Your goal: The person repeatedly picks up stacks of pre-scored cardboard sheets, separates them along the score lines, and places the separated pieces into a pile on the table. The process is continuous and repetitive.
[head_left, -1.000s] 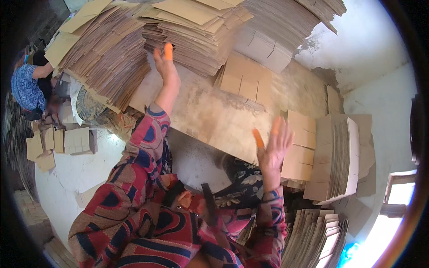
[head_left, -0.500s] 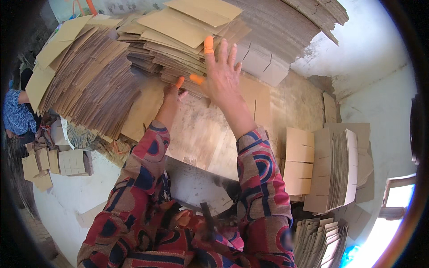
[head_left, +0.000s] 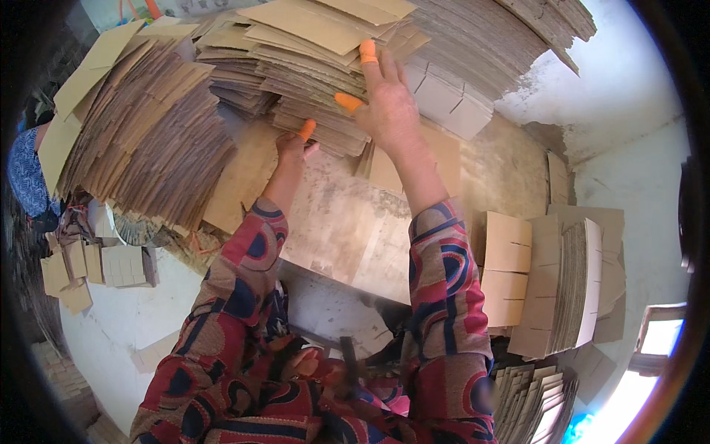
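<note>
My right hand [head_left: 392, 107] lies against the right side of a tall stack of brown cardboard sheets [head_left: 310, 85]. Its fingers are stretched out, with orange finger covers on the thumb and index finger. Lower and to the left, my left hand [head_left: 291, 146] is at the near edge of the same stack. Its digits are loosely bent and apart, one in an orange cover, and some are hidden. I see nothing held in either hand. Beneath is a worn wooden tabletop [head_left: 333, 222], with a flat cardboard sheet [head_left: 436, 159] beside my right wrist.
A leaning pile of cardboard strips [head_left: 140, 140] stands at the left. Grey cardboard stacks [head_left: 473, 44] fill the back right. Slotted cardboard sheets [head_left: 506, 270] stand at the right, with more bundles [head_left: 529, 399] below. Another person's patterned sleeve [head_left: 29, 174] shows at far left.
The view has shifted slightly, so the scene sits a little to the right. Both hands stay at the stack; my right fingers look closer together, and the flat sheet beside my right wrist appears shifted.
</note>
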Demonstrator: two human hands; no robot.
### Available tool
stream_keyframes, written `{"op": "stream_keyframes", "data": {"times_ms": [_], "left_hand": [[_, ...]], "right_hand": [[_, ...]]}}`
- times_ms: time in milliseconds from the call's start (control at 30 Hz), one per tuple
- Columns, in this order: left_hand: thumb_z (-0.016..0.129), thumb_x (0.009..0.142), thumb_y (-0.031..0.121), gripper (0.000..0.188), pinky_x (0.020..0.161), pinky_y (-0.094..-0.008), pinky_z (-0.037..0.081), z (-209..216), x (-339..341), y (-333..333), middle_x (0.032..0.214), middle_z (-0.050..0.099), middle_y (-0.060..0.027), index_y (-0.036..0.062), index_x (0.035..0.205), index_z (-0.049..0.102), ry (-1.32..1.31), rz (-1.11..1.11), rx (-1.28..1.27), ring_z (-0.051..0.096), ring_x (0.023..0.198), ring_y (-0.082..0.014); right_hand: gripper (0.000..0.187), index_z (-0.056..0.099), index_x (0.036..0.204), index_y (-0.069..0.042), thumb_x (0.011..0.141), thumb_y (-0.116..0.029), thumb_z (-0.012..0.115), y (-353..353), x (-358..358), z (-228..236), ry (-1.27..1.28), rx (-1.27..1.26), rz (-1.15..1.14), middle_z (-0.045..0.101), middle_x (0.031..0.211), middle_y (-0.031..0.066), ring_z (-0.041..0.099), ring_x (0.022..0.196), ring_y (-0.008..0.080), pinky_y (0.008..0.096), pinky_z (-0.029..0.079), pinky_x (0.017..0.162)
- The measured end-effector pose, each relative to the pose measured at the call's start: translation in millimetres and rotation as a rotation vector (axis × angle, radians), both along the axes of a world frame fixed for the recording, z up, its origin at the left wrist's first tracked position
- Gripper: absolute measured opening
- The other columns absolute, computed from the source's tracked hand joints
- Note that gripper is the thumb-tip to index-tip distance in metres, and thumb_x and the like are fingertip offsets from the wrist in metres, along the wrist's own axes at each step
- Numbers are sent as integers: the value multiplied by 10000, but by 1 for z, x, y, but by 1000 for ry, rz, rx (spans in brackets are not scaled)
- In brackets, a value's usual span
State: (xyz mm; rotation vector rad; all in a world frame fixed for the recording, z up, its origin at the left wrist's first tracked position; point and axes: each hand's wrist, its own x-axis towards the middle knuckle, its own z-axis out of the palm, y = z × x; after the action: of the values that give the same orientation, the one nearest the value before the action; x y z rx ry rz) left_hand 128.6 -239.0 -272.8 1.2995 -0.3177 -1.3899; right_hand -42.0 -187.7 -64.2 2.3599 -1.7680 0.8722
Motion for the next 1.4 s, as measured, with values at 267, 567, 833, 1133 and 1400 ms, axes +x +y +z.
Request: {"op": "stream_keyframes", "data": {"times_ms": [267,567,833,1133,1400], "left_hand": [[607,813,-105,290,718,-486,643,-2,7,0,1099,448,-139,18,977,401,69,54,-21,556,949,-328],[778,770,83,558,837,-551,567,-7,-1,5,1140,460,-114,98,1197,419,208,-18,-19,528,945,-327],[755,802,134,441,826,-473,558,31,-19,28,1094,509,-119,63,1131,469,103,-47,-35,544,947,-278],[686,869,164,342,837,-405,542,46,-12,87,1058,623,-149,13,1142,546,85,-63,-174,646,973,-301],[633,871,56,248,735,-239,512,34,-87,180,941,658,-73,-34,1102,620,-114,-455,-256,638,818,-137]], "right_hand": [[878,310,1451,-89,756,-362,773,5,-2,-2,16,-40,50,357,1427,200,388,1291,393,449,445,996],[940,262,1467,-74,748,-396,775,14,-3,8,12,18,34,327,1443,236,393,1285,410,461,433,1005],[831,344,1419,-39,784,-400,740,34,-19,7,45,-33,-36,424,1387,230,434,1257,407,451,437,995],[581,469,1326,-20,897,-383,620,221,-186,-62,234,8,-497,539,1286,171,460,1257,361,517,389,994],[1170,281,1385,126,693,-750,632,344,-238,-110,197,648,-997,325,1429,293,260,1349,487,675,266,1010]]}}
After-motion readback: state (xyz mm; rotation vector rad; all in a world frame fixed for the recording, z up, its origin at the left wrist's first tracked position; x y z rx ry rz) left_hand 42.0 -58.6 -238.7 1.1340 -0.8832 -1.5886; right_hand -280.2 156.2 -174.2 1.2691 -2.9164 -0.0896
